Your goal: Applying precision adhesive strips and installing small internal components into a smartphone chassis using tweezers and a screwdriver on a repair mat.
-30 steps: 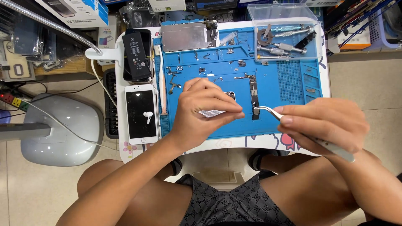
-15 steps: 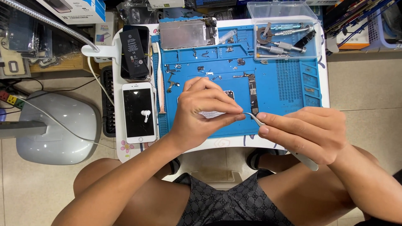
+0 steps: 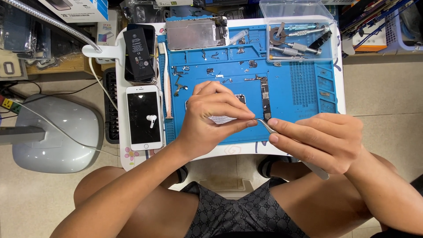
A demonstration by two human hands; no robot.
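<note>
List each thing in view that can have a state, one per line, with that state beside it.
Left hand: fingers pinching a small white strip.
Right hand: gripping tweezers, tips at the strip.
White phone: face up, screen dark, earbud on it.
Clear tool tray: open, screwdrivers inside.
Blue mat: small parts scattered on it.
</note>
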